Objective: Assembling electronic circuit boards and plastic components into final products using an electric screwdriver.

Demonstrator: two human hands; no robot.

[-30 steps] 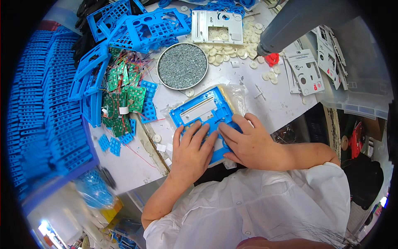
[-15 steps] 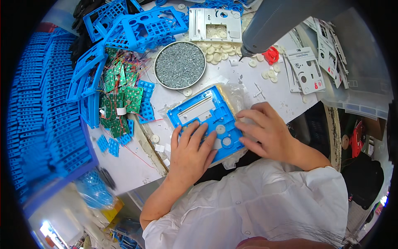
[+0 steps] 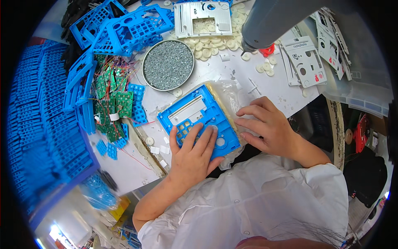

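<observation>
A blue plastic housing panel (image 3: 222, 118), with a white slotted strip (image 3: 191, 111) set in it, lies tilted on a padded pack in clear wrap (image 3: 228, 95). My left hand (image 3: 188, 162) rests over its lower left part, fingers stretched out. Its fingertips touch a small round pale disc, which they partly cover. Below that, a second disc (image 3: 220, 142) sits in a round recess. Beside the panel's right edge is my right hand (image 3: 271, 130), fingers bent and apart, with nothing visible in them.
A round tin of small screws (image 3: 168, 64) stands beyond the panel. Pale discs (image 3: 211, 45) lie behind it. Green circuit boards (image 3: 118, 99) and blue frames (image 3: 137, 27) are piled left. A grey power driver (image 3: 269, 25) hangs overhead. White faceplates (image 3: 304, 62) lie right.
The whole view has shifted slightly. My left fingertips have moved up the panel onto the upper disc, which was uncovered before. My right hand stays by the right edge.
</observation>
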